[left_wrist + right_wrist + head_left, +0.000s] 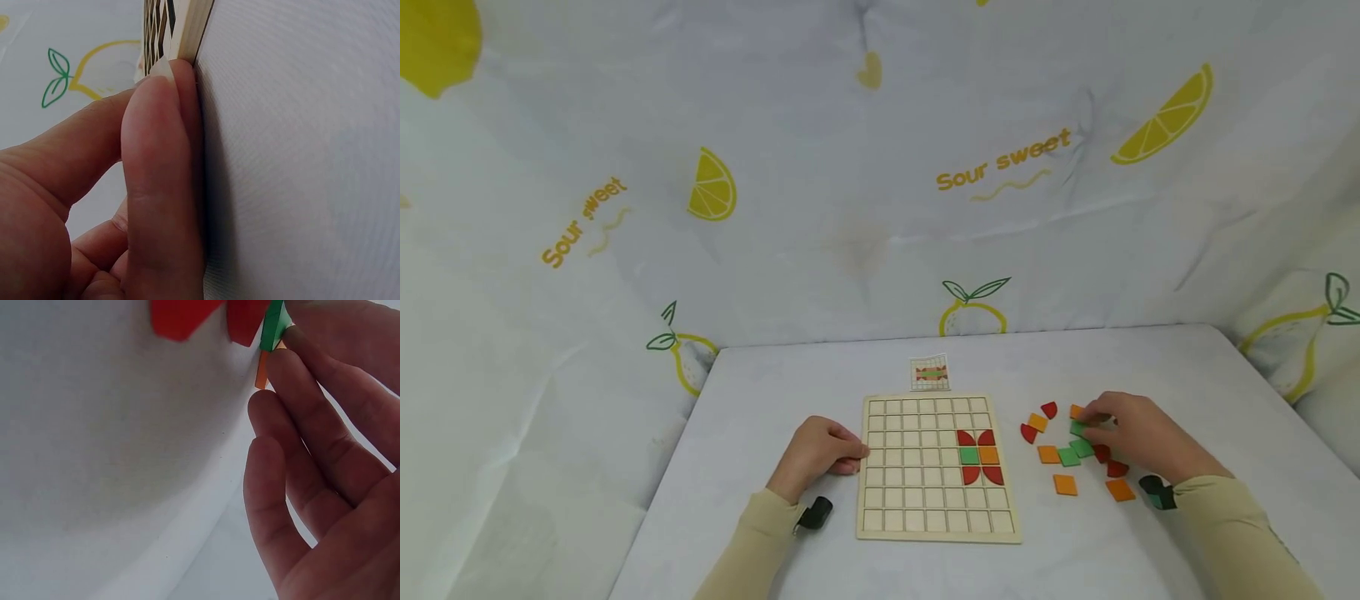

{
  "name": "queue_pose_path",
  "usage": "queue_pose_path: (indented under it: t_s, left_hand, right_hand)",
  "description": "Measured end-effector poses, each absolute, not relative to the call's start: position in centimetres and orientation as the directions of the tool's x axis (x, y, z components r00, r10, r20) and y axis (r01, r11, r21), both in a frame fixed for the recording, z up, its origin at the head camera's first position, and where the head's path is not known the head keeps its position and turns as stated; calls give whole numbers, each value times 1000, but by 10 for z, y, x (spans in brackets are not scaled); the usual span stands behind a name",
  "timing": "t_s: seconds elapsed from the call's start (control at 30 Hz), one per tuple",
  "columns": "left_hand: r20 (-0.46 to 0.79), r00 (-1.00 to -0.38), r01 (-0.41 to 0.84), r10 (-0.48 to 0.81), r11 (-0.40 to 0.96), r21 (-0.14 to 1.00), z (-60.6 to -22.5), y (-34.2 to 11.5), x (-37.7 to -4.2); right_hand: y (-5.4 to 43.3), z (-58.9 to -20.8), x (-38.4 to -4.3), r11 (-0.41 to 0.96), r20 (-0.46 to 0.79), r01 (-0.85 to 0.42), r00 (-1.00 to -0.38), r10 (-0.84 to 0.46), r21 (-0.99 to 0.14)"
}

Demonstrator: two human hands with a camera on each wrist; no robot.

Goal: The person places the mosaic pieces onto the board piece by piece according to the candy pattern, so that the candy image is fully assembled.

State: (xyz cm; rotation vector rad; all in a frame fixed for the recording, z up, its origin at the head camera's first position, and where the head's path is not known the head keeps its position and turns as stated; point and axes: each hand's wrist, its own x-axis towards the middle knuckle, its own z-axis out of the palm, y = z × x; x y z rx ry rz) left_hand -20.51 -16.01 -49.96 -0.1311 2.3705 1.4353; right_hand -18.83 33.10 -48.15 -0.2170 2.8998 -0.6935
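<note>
A wooden grid board lies flat, with red quarter-round, green and orange tiles set in its right-hand columns. My left hand pinches the board's left edge between thumb and fingers; close up, the board's edge meets the fingertips in the left wrist view. Right of the board, my right hand reaches over loose tiles. Its thumb and fingertips pinch a green square tile, partly hidden by the fingers. An orange tile and red tiles show close beside that hand.
Loose orange, green and red tiles are scattered between the board and the right hand. A small pattern card lies behind the board. Behind the white table hangs a lemon-printed cloth.
</note>
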Motion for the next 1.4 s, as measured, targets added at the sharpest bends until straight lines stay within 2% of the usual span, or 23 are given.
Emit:
queue_pose_path:
  t_s: [0.5, 1.1, 1.4]
  left_hand:
    - [-359, -927, -271, 109, 467, 842, -498, -159, -205]
    - [-363, -927, -278, 98, 470, 838, -497, -159, -205]
    - [-369, -924, -284, 98, 471, 835, -496, -159, -205]
  right_hand:
    - [328, -479, -196, 892, -179, -50, -973, -145, -450]
    - [316, -483, -197, 887, -127, -106, -975, -181, -449]
    - [281, -474, -201, 844, -96, -162, -965, -244, -512]
